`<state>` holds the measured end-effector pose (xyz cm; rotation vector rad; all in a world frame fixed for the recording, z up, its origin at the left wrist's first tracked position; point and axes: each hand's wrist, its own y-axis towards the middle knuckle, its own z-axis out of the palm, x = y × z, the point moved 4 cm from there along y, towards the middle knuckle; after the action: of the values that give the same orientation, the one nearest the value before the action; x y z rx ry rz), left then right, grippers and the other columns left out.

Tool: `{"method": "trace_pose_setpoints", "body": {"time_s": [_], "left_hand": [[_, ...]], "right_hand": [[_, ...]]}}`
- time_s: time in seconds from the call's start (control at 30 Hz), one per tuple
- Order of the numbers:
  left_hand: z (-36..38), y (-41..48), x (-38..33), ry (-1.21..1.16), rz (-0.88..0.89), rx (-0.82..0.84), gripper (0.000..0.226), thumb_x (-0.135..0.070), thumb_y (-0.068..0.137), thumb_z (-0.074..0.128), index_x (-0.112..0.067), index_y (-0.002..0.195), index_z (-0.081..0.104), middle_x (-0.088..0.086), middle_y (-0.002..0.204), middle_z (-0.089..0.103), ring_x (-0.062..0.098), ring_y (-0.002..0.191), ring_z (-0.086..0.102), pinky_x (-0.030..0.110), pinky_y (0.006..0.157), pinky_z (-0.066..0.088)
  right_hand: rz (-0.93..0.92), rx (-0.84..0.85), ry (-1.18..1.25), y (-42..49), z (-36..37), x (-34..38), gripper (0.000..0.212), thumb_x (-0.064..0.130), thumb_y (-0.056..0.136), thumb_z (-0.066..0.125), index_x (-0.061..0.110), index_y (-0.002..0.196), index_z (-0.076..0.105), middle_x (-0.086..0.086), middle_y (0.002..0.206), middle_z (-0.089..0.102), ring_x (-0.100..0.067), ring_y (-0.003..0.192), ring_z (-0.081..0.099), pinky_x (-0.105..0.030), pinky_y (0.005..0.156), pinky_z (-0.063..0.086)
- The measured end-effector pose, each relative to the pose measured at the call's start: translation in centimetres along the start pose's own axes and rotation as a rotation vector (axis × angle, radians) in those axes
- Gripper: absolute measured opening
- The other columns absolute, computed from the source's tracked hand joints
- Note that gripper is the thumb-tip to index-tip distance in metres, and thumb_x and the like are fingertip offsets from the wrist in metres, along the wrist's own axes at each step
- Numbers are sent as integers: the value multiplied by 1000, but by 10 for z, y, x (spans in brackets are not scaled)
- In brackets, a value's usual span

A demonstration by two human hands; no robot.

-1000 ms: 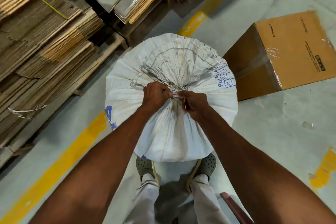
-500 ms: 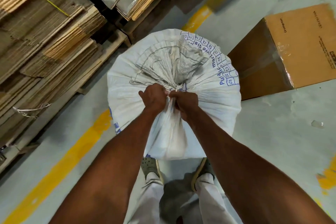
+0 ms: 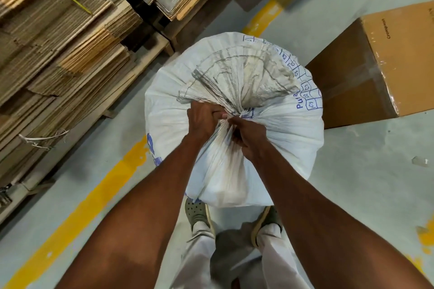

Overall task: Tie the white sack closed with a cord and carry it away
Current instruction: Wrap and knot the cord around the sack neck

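Head view, looking down. A full white sack (image 3: 277, 138) stands upright on the grey floor (image 3: 375, 195) directly in front of the person's feet, its woven fabric printed with blue lettering and a blue grid along the right side. The mouth of the sack is gathered into a tight bunch near the centre of its top, with grey-stained pleats fanning away from that point.

Both hands meet at the gathered neck — the left hand (image 3: 203, 119) is clenched on the bunched fabric from the left, and the right hand (image 3: 249, 136) has its fingers pinched closed on the folds just beside it. The cord cannot be made out among the pleats.

Surroundings: stacks of flattened cardboard (image 3: 58, 58) on a pallet to the left; a sealed brown carton (image 3: 385, 65) on the floor just right of the sack; a yellow floor line (image 3: 77, 213) running diagonally past the left of the sack. Grey clogs (image 3: 197, 212) and pale trousers show below the sack.
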<state>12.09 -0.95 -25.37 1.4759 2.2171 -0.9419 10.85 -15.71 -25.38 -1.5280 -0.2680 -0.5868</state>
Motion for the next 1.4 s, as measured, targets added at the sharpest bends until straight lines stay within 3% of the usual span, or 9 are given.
{"method": "trace_pose_setpoints", "body": {"time_s": [0.1,0.27,0.37,0.53,0.7,0.87,1.03,1.17,1.4], "left_hand": [[-4,2,-10,-59,-6,-43,13,-41,72,75,-34,80,82,-9,83,76,19,89,65,38,82,46],[1,-5,-30,-155,121,-25,15,-16,74,66,-10,72,80,6,73,77,21,75,71,24,70,47],[6,-21,-27,-109,281,-105,14,-10,82,63,-1,75,71,17,78,71,32,76,68,38,66,52],[7,-58,-32,-297,375,-262,12,-1,97,63,-12,92,65,-3,100,48,-2,92,53,18,75,41],[19,-50,-31,-272,399,-280,4,-3,96,64,-7,94,65,6,97,55,21,89,57,34,73,45],[15,-39,-35,-304,393,-259,8,-3,95,67,-5,87,68,7,98,58,17,89,59,24,75,43],[17,-7,-18,-233,367,-22,7,-5,85,73,1,83,76,17,101,58,20,87,62,34,75,50],[14,-3,-10,-210,398,150,13,-8,83,76,0,92,79,25,113,49,24,99,55,26,86,44],[11,-23,-6,-95,354,-169,20,-2,85,70,-13,101,77,7,100,66,18,94,62,19,79,42]], "right_hand": [[-36,8,-28,0,-8,6,33,5,75,83,-10,103,74,-20,85,64,-27,73,57,-30,57,46],[-75,-4,-67,-4,-20,13,11,2,79,79,3,86,71,-18,82,58,-19,55,52,-24,48,45],[-66,-2,-44,-3,-21,14,11,2,79,80,5,75,70,-19,85,60,-27,73,58,-29,59,52],[-9,81,62,-11,-5,9,14,4,88,73,0,101,71,-20,96,66,-25,77,66,-32,70,57],[-15,100,123,-20,-12,15,13,3,89,74,1,102,71,-16,93,70,-19,76,69,-25,66,61],[5,137,145,-24,-14,26,6,2,89,74,6,86,72,-6,77,73,-12,64,71,-22,58,59],[8,130,127,-23,-20,31,7,0,88,73,3,82,74,-11,77,73,-16,60,72,-25,58,61],[16,140,107,-23,-20,24,6,0,90,71,1,85,73,-13,77,71,-17,58,71,-24,54,59],[-3,157,99,-23,-18,23,2,1,91,72,1,89,73,-9,75,71,-12,55,69,-24,59,61]]}}
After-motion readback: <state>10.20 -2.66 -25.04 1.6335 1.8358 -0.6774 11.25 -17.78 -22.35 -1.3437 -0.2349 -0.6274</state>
